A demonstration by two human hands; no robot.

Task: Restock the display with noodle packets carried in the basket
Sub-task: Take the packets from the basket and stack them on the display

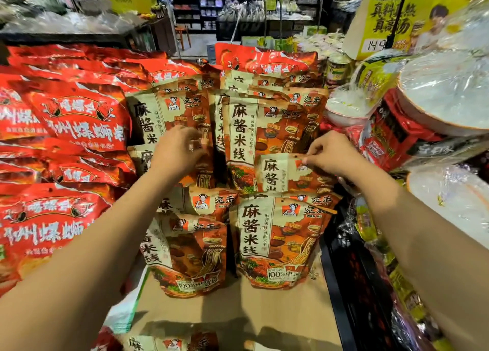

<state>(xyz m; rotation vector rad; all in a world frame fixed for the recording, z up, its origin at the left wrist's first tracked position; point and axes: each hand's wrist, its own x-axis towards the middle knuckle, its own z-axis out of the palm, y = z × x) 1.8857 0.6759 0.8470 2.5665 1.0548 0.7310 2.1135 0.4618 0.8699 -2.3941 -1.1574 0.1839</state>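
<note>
Beige-and-orange noodle packets stand in rows on the display, over a bare cardboard base (238,313). My right hand (328,154) pinches the top edge of one noodle packet (280,173) in the middle row, in front of a taller packet (264,131). My left hand (177,149) is blurred and rests against the upper part of another packet (156,117) on the left; its fingers curl on that packet's front. Two more packets (275,239) stand at the front. No basket is clearly in view.
Red snail-noodle bags (66,123) fill the left side. Wrapped bowl noodles (444,91) and red cartons (389,136) stack at the right, beside a black rack edge (336,284). A yellow price sign (391,19) stands behind. Store shelves lie beyond.
</note>
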